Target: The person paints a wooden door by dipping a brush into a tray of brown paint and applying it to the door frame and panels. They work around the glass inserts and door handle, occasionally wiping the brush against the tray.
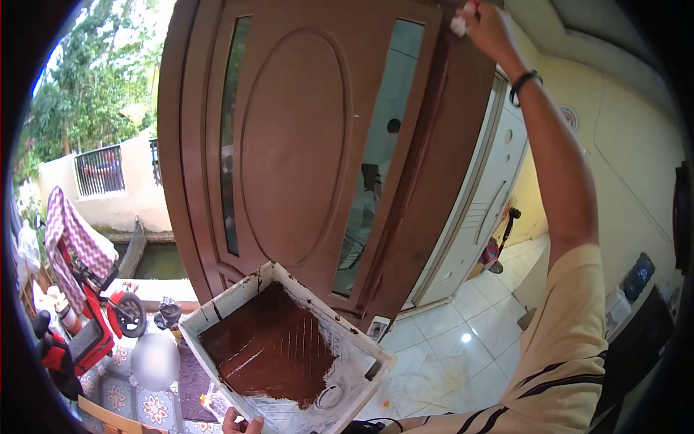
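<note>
My left hand [242,422] grips the near edge of a white paint tray [282,271] at the bottom of the view; only some fingers show. Dark brown paint [271,347] covers much of the tray's sloped, ribbed floor. High at the upper right, my right hand [490,32] is closed around a small white and red thing [459,26], its kind too small to make out. That hand is by the top of a brown door [296,145], which has an oval panel and two narrow glass strips.
A white door [477,217] stands behind the brown one, by a tiled floor [463,318]. At the left are a red motorbike [90,318] with a patterned cloth [76,231], a purple mat [199,380] and patterned tiles. A wooden edge [108,417] shows at lower left.
</note>
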`<state>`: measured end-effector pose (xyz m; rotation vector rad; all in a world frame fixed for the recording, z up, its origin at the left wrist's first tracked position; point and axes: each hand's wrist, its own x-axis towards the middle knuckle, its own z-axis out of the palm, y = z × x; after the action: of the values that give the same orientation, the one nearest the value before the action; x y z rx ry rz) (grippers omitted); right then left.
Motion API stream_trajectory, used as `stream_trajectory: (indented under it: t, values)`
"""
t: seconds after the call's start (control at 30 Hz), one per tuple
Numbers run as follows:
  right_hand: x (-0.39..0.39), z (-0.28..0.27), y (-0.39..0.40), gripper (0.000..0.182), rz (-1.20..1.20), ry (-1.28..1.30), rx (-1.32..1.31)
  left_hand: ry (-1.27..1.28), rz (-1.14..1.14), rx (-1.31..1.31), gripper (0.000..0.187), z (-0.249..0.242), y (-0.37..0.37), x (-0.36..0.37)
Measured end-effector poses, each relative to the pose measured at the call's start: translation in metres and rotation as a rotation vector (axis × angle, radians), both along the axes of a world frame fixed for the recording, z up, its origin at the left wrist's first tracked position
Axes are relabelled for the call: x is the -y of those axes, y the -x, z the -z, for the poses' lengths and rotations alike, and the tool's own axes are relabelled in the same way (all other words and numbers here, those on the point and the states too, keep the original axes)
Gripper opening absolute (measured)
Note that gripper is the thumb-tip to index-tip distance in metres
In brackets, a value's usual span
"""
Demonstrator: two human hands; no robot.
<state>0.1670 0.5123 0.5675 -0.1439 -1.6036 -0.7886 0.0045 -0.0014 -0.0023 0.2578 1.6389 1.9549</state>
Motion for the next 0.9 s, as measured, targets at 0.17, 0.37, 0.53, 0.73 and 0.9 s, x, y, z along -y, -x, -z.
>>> stream_trajectory:
  t: [0.17,0.37,0.53,0.73,0.9]
  values:
    - [0.048,0.024,0.000,0.022,0.262,-0.122,0.188,-0.053,-0.005,0.014,0.051,0.003,-0.006,-0.002]
    - [0.061,0.142,-0.017,0.016,0.295,0.143,0.459,-0.049,-0.030,-0.002,0.048,0.005,-0.007,-0.002]
    - [0.038,0.102,-0.032,0.032,0.104,0.394,0.236,-0.031,-0.021,-0.033,0.043,-0.004,-0.012,-0.006]
    - [0.018,0.003,-0.028,0.029,0.176,0.223,0.008,-0.052,-0.035,0.006,0.049,0.006,-0.011,-0.006]
    - [0.037,0.020,-0.010,0.024,0.212,-0.087,0.121,-0.017,-0.043,0.004,0.053,0.010,-0.007,-0.004]
